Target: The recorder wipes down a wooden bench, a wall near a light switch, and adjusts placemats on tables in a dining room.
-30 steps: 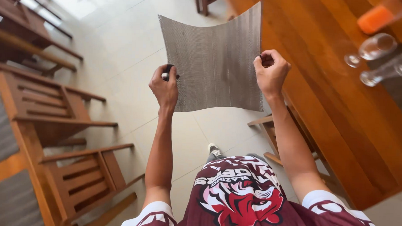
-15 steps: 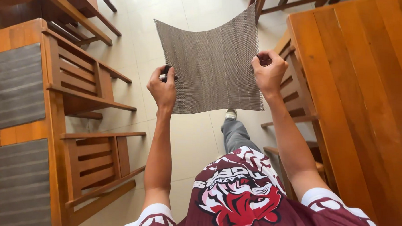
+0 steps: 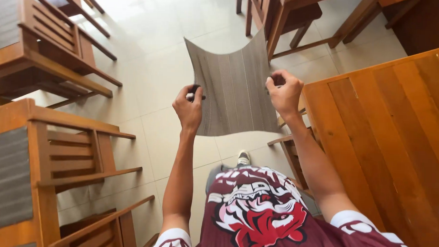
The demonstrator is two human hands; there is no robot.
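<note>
Head view: both hands, left (image 3: 189,108) and right (image 3: 284,91), pinch a grey placemat (image 3: 235,87).

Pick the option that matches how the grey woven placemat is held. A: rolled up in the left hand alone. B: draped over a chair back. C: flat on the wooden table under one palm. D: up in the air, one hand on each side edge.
D: the grey placemat hangs above the tiled floor, the left hand pinching its left edge and the right hand its right edge.

Restaurant dining room: wooden tables (image 3: 394,125), slatted chairs (image 3: 77,157).
</note>
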